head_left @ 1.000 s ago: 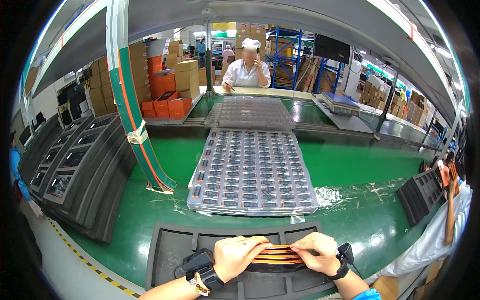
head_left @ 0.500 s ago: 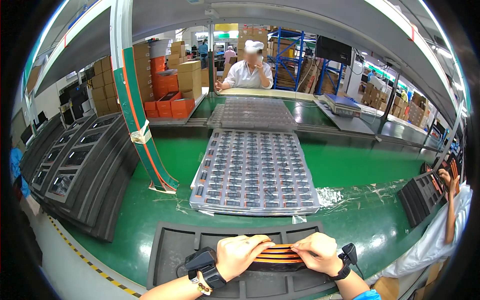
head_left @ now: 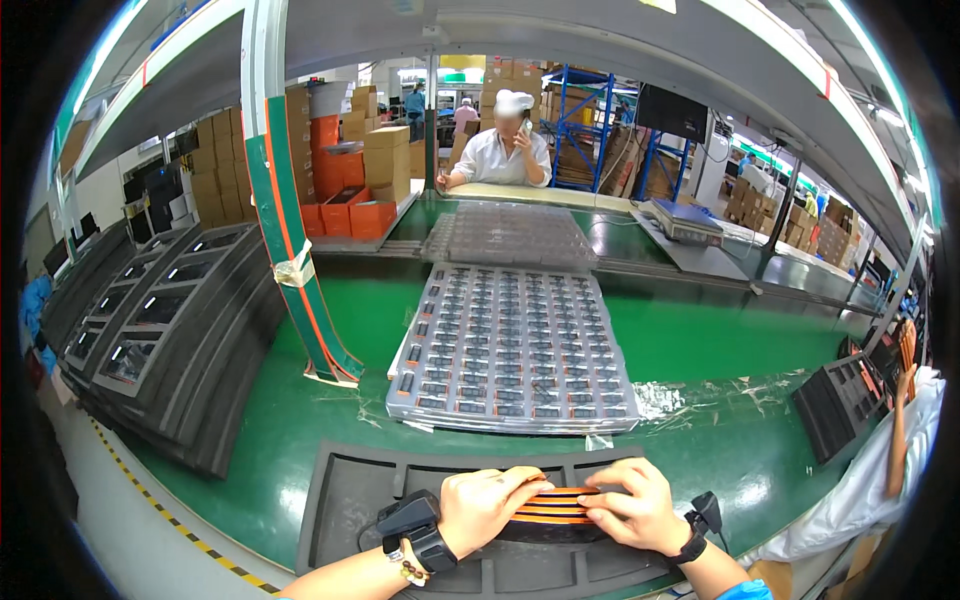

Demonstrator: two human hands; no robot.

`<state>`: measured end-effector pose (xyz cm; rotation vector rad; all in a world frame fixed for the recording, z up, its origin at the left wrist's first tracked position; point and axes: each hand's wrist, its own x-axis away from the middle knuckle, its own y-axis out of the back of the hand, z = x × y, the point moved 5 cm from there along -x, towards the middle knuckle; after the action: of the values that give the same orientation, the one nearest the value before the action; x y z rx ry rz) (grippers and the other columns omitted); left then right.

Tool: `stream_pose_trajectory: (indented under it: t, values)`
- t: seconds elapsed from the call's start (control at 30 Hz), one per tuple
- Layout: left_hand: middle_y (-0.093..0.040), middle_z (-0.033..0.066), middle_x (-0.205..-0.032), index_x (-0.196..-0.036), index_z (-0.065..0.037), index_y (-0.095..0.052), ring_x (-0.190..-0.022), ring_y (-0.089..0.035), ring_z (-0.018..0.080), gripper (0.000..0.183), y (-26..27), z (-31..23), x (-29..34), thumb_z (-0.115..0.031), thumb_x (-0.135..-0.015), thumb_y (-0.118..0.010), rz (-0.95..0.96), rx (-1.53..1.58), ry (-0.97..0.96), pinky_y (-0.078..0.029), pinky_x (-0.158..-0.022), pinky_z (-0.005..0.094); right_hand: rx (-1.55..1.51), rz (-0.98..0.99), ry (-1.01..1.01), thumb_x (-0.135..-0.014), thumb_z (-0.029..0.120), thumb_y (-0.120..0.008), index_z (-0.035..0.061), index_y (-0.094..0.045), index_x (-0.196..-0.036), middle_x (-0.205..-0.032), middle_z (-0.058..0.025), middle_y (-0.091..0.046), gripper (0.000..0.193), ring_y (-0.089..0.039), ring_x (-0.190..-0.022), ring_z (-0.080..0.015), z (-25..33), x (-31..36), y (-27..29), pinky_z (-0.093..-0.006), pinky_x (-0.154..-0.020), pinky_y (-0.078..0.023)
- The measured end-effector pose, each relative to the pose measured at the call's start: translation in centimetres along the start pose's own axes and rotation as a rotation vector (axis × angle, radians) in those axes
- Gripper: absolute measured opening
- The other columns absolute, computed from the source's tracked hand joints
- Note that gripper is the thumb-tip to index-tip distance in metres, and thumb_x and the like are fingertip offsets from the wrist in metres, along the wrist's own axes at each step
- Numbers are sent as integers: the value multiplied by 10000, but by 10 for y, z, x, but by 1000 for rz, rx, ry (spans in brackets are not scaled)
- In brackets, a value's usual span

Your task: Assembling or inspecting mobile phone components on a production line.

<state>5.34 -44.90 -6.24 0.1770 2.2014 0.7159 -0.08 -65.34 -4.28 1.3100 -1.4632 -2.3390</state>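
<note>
My left hand [head_left: 488, 510] grips the left end of a stack of flat black pieces with orange edges [head_left: 552, 507], thumb and fingers closed over it. At its right end, my right hand [head_left: 640, 510] has thumb and fingertips on the edges, the index finger a little raised. The stack is held over a black foam tray [head_left: 335, 500] with several shallow compartments. What lies under the stack and my hands is hidden. Both wrists wear dark straps with small black devices.
Beyond the foam tray, clear plastic trays [head_left: 512, 402] hold rows of small dark and orange items. A green post [head_left: 290, 235] stands left of them, beside stacked foam trays [head_left: 190, 330]. At right, a co-worker's hand [head_left: 906, 382] holds orange-edged pieces near black foam. Across the bench sits another person [head_left: 500, 150].
My right hand's fingers have loosened and spread at the stack's right end, the index lifting. My left hand keeps its grip. The whole view has shifted slightly.
</note>
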Motion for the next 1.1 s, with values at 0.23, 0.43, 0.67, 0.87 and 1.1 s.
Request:
stream_pose_trajectory:
  t: [0.23, 0.43, 0.67, 0.87, 1.1]
  values:
    - [-727, 80, -720, -993, -69, -662, -632, -729, 168, 249, 5, 1, 2, -260, -877, -771, -36, 86, 119, -531, -550, 257, -401, 85, -208, -852, 282, -785, 70, -687, -1111, -1159, -80, -683, 349, -620, -1110, -257, 8, -51, -36, -377, -968, -486]
    - [-728, 110, -751, -999, -48, -633, -679, -742, 192, 192, 2, 8, 5, -204, -926, -717, 46, 129, 253, -542, -587, 281, -518, -81, -323, -824, 197, -811, 81, -740, -1022, -1058, -57, -735, 240, -684, -991, -210, 3, -44, -37, -342, -888, -535]
    - [-733, 91, -748, -1008, -56, -635, -671, -734, 199, 124, 5, 3, 0, -169, -963, -656, 44, 131, 199, -542, -592, 277, -1213, 33, -689, -983, 87, -629, 27, -562, -1096, -935, -106, -693, 145, -659, -826, -120, -11, -37, -44, -253, -750, -545]
    - [-759, 42, -795, -1118, -73, -640, -704, -742, 158, 152, 3, 1, -3, -111, -972, -621, 80, 126, 126, -560, -614, 257, -1288, -66, -729, -965, 84, -654, -7, -575, -1148, -993, -138, -710, 219, -681, -851, -142, -16, -16, -24, -260, -701, -563]
    - [-726, 34, -729, -1106, -38, -572, -665, -725, 149, 133, 0, 2, 1, -94, -987, -589, 88, 115, 149, -541, -582, 254, -1218, 5, -850, -942, 54, -676, -38, -646, -1231, -1140, -160, -715, 305, -693, -1073, -222, -28, 3, -8, -276, -838, -577]
